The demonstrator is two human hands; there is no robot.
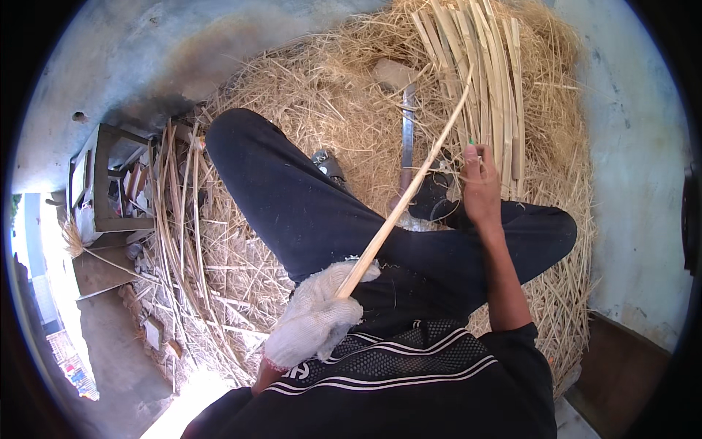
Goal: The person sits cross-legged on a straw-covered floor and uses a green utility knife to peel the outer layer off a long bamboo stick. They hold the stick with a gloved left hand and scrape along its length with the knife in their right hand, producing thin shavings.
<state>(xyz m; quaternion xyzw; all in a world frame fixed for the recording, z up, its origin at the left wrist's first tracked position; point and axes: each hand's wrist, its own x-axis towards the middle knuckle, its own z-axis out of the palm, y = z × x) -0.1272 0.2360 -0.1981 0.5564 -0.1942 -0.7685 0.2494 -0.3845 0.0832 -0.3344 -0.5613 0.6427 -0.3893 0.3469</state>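
Note:
A white knitted glove covers my left hand (311,314), which is closed around the near end of a long pale bamboo strip (401,208). The strip slants up and to the right from my lap, its thin far end lying over a bundle of split bamboo strips (497,88). My bare right hand (481,192) is to the right of the strip and apart from it, fingers curled together. A small green bit (472,143) shows at its fingertips; what the fingers hold is hidden. Left of that hand, a long-bladed knife (407,128) lies on the shavings.
Thin shavings (307,80) cover the floor around my crossed legs (285,175). More long strips (191,219) lie to the left, beside a small open cabinet (110,183) with clutter inside. Walls (629,183) close in at the right and far left.

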